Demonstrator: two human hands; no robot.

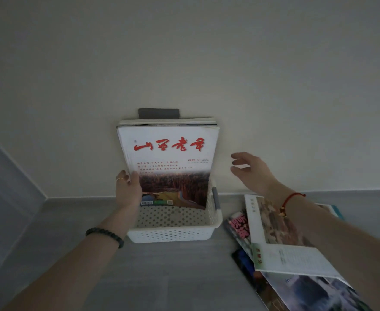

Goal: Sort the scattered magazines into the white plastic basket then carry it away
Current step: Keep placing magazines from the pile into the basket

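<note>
A white perforated plastic basket (173,234) stands on the grey floor against the wall. Several magazines stand upright in it, leaning on the wall; the front one (173,158) has a white cover with red lettering and a brown landscape photo. My left hand (127,190) grips that front magazine's left edge, thumb on the cover. My right hand (250,170) hovers in the air to the right of the stack, fingers spread, holding nothing. Several more magazines (281,250) lie overlapping on the floor to the basket's right, under my right forearm.
A pale wall (184,63) rises directly behind the basket. A grey handle (158,113) shows above the stack, and another grey handle (215,198) is on the basket's right rim. A grey panel (2,180) runs along the left. Grey floor (162,277) lies in front.
</note>
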